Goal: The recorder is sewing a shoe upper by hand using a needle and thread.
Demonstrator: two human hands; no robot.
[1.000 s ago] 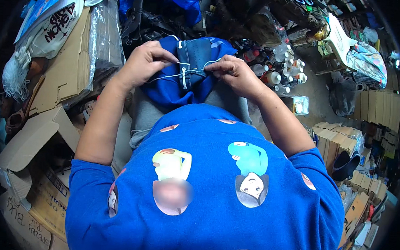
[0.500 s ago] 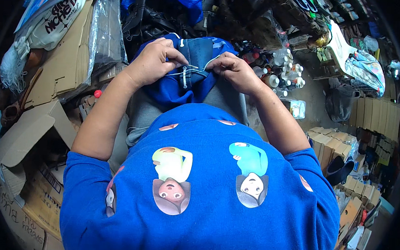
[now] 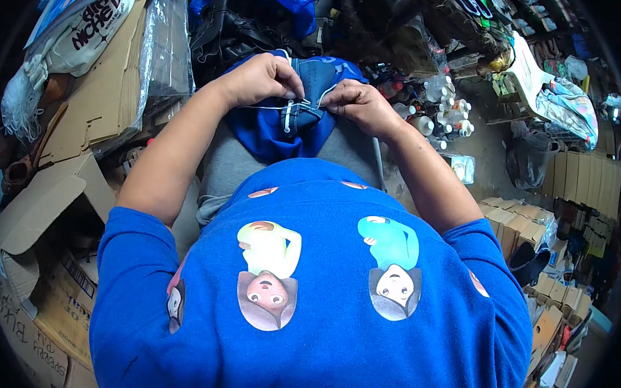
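A dark blue leather shoe piece [image 3: 315,75] with white stitching lies on a blue cloth [image 3: 257,131] across my lap. White lace [image 3: 289,114] threads through its side and crosses near its middle. My left hand [image 3: 264,79] pinches with thumb and forefinger at the lace, close to the crossing. To the right, my right hand [image 3: 357,101] is closed in a pinch on another stretch of lace at the piece's edge. The fingers partly cover the lace where they grip it.
Flattened cardboard [image 3: 109,92] and an open carton [image 3: 39,215] stand at my left. Several bottles [image 3: 448,117] crowd the floor at the right, with stacked boxes [image 3: 512,226] nearer. Dark straps or leather [image 3: 228,31] pile up ahead beside a blue plastic bag [image 3: 299,4].
My left hand has shifted right and slightly up, closer to the lace crossing and to my right hand. The right hand has barely moved, still pinching.
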